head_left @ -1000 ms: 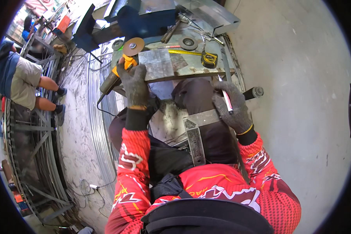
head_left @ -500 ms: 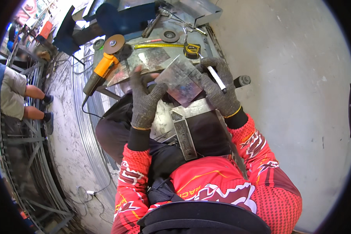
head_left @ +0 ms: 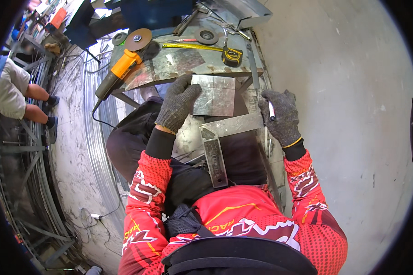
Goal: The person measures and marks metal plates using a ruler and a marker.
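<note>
Left hand (head_left: 178, 103) pinching metal plate (head_left: 214, 96) by left edge, probably best keeping lined face uncovered; right hand (head_left: 282, 118) gripping marker (head_left: 271, 111), right of plate.

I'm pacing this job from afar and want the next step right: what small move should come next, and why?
Probably bring the square to the metal plate with the right hand: that hand, gripping a white marker, is by the blade's end, while the left hand holds the plate, which shows crossing lines.
</note>
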Available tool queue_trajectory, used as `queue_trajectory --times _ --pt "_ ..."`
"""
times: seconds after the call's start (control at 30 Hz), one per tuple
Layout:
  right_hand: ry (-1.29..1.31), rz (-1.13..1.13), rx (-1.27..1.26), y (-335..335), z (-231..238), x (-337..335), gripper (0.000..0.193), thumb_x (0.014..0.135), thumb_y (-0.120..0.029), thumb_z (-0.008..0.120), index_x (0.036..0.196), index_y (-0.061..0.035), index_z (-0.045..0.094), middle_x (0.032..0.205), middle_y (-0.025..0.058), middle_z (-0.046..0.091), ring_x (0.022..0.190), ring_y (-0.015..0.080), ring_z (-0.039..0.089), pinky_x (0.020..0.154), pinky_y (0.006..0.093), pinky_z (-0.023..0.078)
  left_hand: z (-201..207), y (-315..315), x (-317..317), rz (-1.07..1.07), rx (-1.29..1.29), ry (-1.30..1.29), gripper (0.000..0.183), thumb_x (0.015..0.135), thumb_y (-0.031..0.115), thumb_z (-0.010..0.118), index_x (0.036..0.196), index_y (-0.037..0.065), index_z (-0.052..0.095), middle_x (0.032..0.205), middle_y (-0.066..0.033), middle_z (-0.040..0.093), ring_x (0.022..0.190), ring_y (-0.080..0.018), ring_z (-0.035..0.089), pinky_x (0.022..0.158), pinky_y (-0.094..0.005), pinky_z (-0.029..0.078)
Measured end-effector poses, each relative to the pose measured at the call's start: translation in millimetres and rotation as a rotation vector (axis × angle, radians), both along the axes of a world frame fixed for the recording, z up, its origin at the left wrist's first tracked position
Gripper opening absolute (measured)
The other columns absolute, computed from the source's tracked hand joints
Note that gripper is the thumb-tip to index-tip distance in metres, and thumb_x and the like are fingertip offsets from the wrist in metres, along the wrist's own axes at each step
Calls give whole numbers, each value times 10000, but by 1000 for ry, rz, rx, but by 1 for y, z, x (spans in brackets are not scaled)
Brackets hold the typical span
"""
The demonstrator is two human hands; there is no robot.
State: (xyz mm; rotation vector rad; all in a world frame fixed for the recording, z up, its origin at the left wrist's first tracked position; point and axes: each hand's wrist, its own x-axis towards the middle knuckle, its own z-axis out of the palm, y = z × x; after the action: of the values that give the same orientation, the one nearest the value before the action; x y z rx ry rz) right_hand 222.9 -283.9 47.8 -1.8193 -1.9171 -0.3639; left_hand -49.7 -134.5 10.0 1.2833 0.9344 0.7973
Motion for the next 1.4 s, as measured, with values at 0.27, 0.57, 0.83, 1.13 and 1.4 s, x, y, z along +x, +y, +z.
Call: queue_trajectory --times 0.27,0.57,0.83,1.13,1.4 --pt "186 111 119 -6 -11 6 169 928 -193 757 1068 -101 735 905 119 759 786 320 710 712 450 514 -6 5 -5 -41 62 34 474 918 165 738 1315 -68 629 972 -50 659 796 -105 570 658 -299 494" --pt "88 153 22 38 9 -21 154 896 -157 798 1017 -73 756 900 124 760 774 330 708 738 439 530 8 0 -8 -456 349 19 163 964 160 645 989 -1 655 917 -14 583 834 -115 565 752 -303 493" --pt "135 137 19 44 -6 -18 168 891 -165 805 1030 -77 776 924 124 770 829 333 730 800 445 560 9 -28 -34 -466 101 432 486 917 378 777 1231 23 672 909 -67 642 878 -165 625 791 -352 517" --pt "115 203 73 75 -10 -15 190 885 -191 793 1044 -94 751 905 121 749 812 344 702 768 457 524 2 -12 -29 -572 131 260 221 926 172 771 1062 16 694 766 38 563 650 -61 524 580 -278 456" --pt "154 242 106 86 -7 -30 237 841 -173 801 1061 -99 749 920 134 733 836 361 683 814 465 511 11 -8 -40 -376 -138 238 247 914 168 744 1075 -19 734 897 -38 647 780 -103 604 710 -288 509"
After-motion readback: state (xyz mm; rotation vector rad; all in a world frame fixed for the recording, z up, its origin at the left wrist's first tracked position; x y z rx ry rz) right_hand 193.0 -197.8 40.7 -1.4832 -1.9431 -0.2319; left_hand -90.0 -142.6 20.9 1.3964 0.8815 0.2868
